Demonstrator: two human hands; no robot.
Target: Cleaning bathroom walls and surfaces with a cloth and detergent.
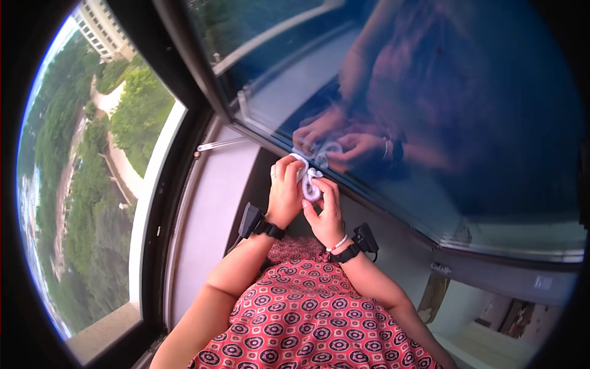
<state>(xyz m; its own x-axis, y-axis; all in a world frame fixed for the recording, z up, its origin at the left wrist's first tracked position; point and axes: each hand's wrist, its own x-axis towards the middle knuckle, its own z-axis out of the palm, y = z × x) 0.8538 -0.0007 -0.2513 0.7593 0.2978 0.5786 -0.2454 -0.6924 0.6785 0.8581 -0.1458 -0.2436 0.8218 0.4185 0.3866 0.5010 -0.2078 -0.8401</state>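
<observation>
A pale lavender-white fabric piece (311, 191), soft and looped, is gripped in both hands just below the lower edge of a glass window sash. My left hand (285, 187), with a ring on it, grips the piece's upper left part, and its fingers hide some of it. On the other side, my right hand (326, 214) pinches the lower loop between thumb and fingers. Whether the fabric touches the sash frame (368, 197) cannot be told. The dark glass (438, 138) mirrors both hands and the fabric.
The sash is swung inward on the right. A metal stay arm (221, 144) links it to the window frame (159, 249) above a pale sill (203, 203). Trees (143, 101) and a building (103, 34) stand outside. Black devices (251, 220) are strapped to both wrists.
</observation>
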